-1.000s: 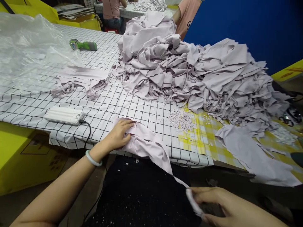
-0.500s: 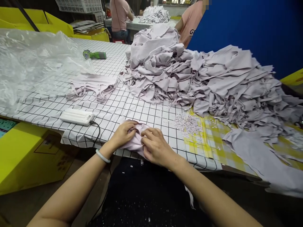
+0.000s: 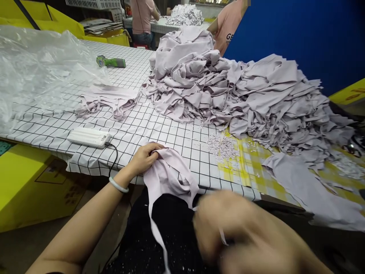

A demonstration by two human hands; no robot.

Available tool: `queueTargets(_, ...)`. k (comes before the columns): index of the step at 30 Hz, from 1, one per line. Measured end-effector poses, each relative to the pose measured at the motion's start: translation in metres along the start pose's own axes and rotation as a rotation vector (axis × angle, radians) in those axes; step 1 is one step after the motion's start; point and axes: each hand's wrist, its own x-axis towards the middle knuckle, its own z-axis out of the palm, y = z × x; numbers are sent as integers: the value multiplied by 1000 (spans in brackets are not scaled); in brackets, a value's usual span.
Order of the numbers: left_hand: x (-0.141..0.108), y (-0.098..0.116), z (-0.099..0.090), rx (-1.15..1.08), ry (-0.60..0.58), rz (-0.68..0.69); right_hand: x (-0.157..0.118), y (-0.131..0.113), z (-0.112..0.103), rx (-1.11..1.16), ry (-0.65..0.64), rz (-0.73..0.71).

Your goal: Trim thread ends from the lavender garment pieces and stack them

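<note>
The left hand [image 3: 145,158] grips a pale-lilac, strapped fabric garment [image 3: 168,177] as the right hand [image 3: 225,215], beside it moments earlier, swings away, its grip too blurred to tell.

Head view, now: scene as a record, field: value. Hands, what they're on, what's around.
left_hand: pinching the upper edge of a pale garment; hand at the table's front edge
right_hand: motion-blurred, beside the garment's right-hand strap; grip unclear
garment: hangs over the front edge of the table, one strap dangling
far_side: large heap of pale cloth
left_side: power bank with cable; another garment lying flat; green tool; clear plastic
right_side: small scraps
</note>
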Motion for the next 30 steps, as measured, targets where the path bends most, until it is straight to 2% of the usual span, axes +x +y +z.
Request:
queueTargets(1, -4, 7, -4, -63, 12, -8, 9, 16, 6, -57, 82, 71)
queueTargets(2, -9, 13, -8, -103, 43, -4, 18, 33, 15, -176, 219, 139)
queueTargets(4, -19, 23, -16, -70, 141, 36, 35, 66, 36, -440, 391, 265)
queueTargets(5, -22, 27, -20, -3, 195, 67, 42, 79, 46, -547, 429, 281)
queueTargets(7, -25, 32, -26, 188, 293, 150, 48, 95, 58, -690, 424, 266)
queueTargets(9, -23, 34, -32, 387, 389, 248, 48, 100, 55, -738, 420, 223)
queueTargets(10, -21, 34, -35, 467, 446, 295, 46, 99, 49, -745, 460, 208)
queueTargets(12, -19, 34, -38, 583, 572, 391, 39, 98, 32, -765, 632, 194)
queueTargets(14, -23, 30, -38, 634, 625, 449, 29, 99, 18, -787, 774, 177)
queueTargets(15, -27, 25, -37, 633, 585, 453, 23, 100, 14, -791, 769, 158)
queueTargets(16, -32, 21, -36, 616, 492, 436, 16, 102, 12, -782, 705, 141)
queueTargets(19, -49, 5, -36, 490, 100, 261, -3, 108, 16, -662, 398, 148)
queueTargets(20, -51, 2, -37, 434, 14, 187, -6, 110, 17, -600, 348, 175)
queueTargets(22, -47, -3, -39, 366, -11, 75, -5, 114, 17, -489, 371, 229)
queueTargets(25, -18, -9, -35, 451, 81, 44, 14, 121, 14, -485, 451, 260)
queueTargets(26, -5, -10, -32, 506, 65, 46, 22, 123, 13, -512, 443, 257)
queueTargets(28, 17, -11, -28, 582, -48, 49, 35, 122, 9, -539, 444, 231)
queueTargets(30, 28, -2, -31, 568, -142, 85, 38, 112, 2, -463, 523, 190)
